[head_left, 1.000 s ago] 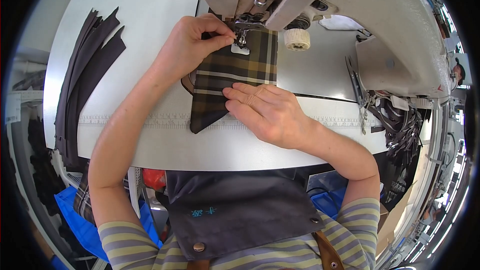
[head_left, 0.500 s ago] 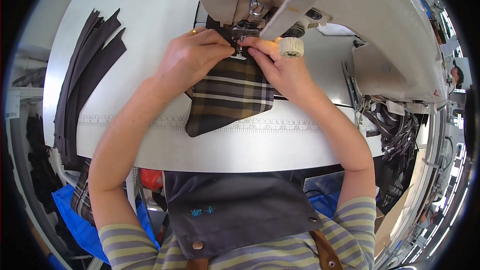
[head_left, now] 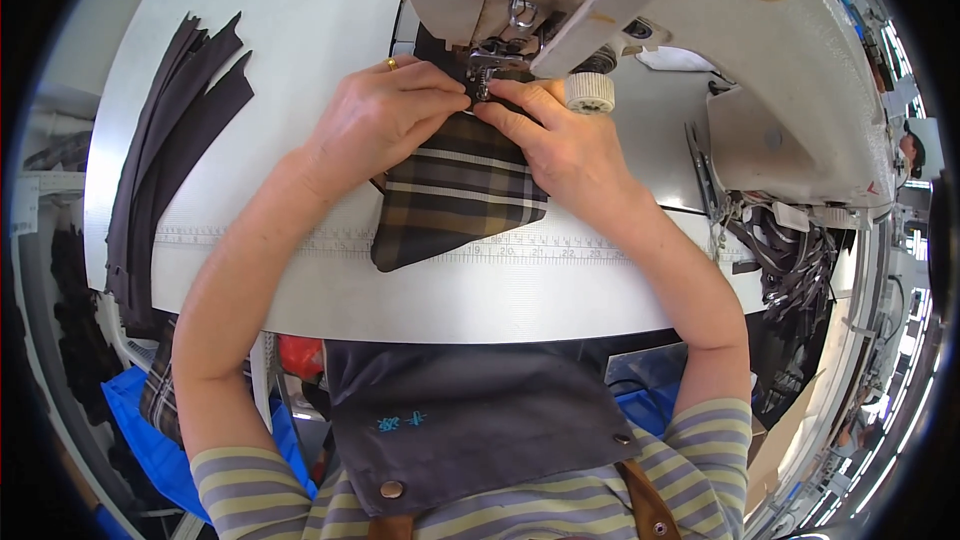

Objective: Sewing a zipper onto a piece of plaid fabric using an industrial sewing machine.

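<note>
A plaid fabric piece [head_left: 450, 190] in brown, black and white lies on the sewing machine bed, its upper edge under the presser foot [head_left: 482, 85]. My left hand [head_left: 390, 115], wearing a ring, pinches the cloth's upper edge just left of the foot. On the other side my right hand [head_left: 575, 145] grips the same edge, thumb and forefinger close by the needle area. The fingertips of both hands almost meet there. Dark cloth [head_left: 432, 48] shows behind the foot. My fingers hide most of the seam edge.
The sewing machine head [head_left: 660, 10] hangs over my right hand. Several dark fabric strips [head_left: 170, 160] lie at the left of the white table [head_left: 300, 300]. A printed ruler runs along the front. Scissors [head_left: 704, 170] and a dark tangled bundle [head_left: 790, 250] are at right.
My right thumb has slid left along the cloth edge, toward my left fingertips, and my right hand has turned slightly. My left hand keeps its pinch. The view has shifted a little.
</note>
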The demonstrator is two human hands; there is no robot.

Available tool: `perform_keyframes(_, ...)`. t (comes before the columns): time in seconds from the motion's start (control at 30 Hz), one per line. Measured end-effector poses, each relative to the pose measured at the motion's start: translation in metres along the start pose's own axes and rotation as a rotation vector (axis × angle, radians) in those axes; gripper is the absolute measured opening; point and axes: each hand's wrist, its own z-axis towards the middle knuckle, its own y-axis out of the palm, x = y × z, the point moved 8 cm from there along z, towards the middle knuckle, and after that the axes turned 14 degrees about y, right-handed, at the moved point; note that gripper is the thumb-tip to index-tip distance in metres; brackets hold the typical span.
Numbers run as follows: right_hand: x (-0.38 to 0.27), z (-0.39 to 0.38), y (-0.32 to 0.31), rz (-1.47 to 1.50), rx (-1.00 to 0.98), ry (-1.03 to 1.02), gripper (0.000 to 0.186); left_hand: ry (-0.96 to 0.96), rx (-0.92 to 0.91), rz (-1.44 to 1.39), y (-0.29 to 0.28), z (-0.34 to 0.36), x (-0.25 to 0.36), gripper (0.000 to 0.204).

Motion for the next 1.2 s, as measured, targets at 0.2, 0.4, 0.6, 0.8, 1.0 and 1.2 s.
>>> perform_keyframes(0.2,0.004,-0.001,0.004,-0.011,-0.048,0.061,0.048,0.001,0.003,-0.005,0.000,0.000,0.000,0.012)
perform_keyframes(0.4,0.008,0.006,0.003,0.012,0.018,0.028,0.044,-0.014,0.011,-0.028,0.002,0.003,-0.011,0.013)
perform_keyframes(0.6,0.007,0.007,-0.002,0.029,0.041,0.026,0.041,-0.036,-0.008,-0.058,0.002,-0.001,-0.013,0.017)
perform_keyframes(0.8,0.007,0.009,-0.002,0.014,0.025,0.046,0.040,-0.039,0.006,-0.061,0.003,0.001,-0.014,0.020)
perform_keyframes(1.0,0.007,0.010,-0.003,0.024,0.043,0.042,0.038,-0.037,0.017,-0.046,0.003,0.002,-0.015,0.022)
perform_keyframes(1.2,0.007,0.011,-0.004,0.031,0.047,0.044,0.037,-0.036,0.026,-0.048,0.003,0.002,-0.017,0.023)
